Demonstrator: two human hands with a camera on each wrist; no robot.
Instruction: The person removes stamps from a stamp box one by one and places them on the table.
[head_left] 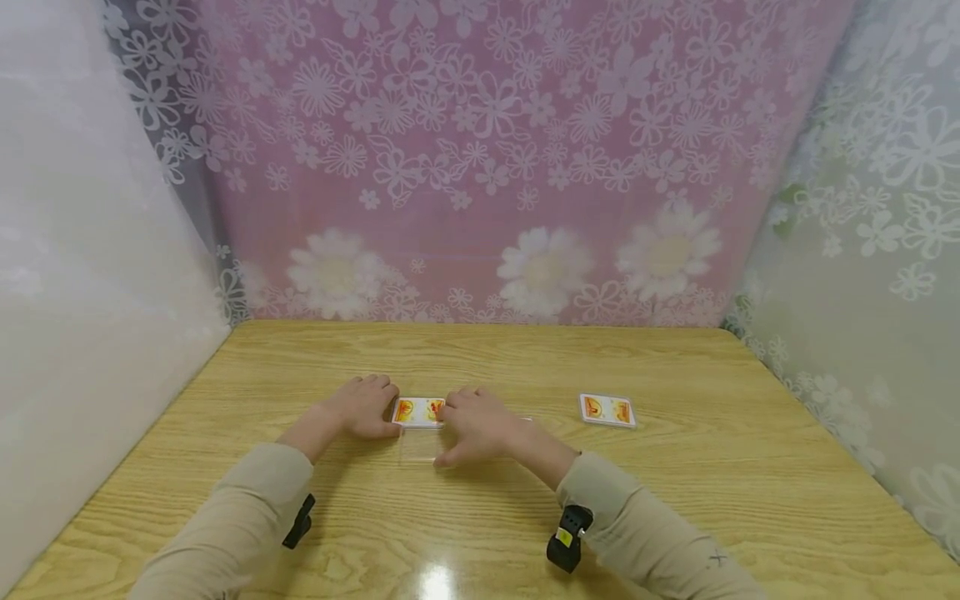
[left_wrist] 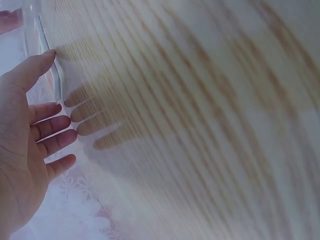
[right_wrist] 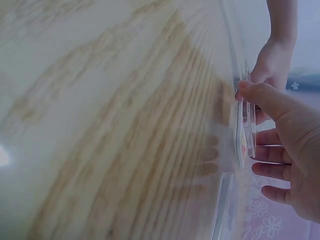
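Observation:
A flat clear case of cards [head_left: 416, 412] with orange and white printing lies on the table between the two hands. My left hand [head_left: 363, 407] holds its left end, thumb at the near corner and index finger at the far one. In the left wrist view the other fingers of that hand [left_wrist: 30, 130] are spread loosely. My right hand [head_left: 480, 427] grips a clear plastic lid [head_left: 418, 447] between thumb and fingers. That lid [right_wrist: 252, 132] stands just above the case [right_wrist: 240, 145] in the right wrist view. Part of the case is hidden behind the right fingers.
A second printed card case [head_left: 607, 411] lies farther right on the wood-grain table [head_left: 480, 525]. Beside the right wrist shows the edge of another clear flat piece [head_left: 528, 419], mostly hidden by the arm. A flowered curtain [head_left: 480, 167] stands behind the table.

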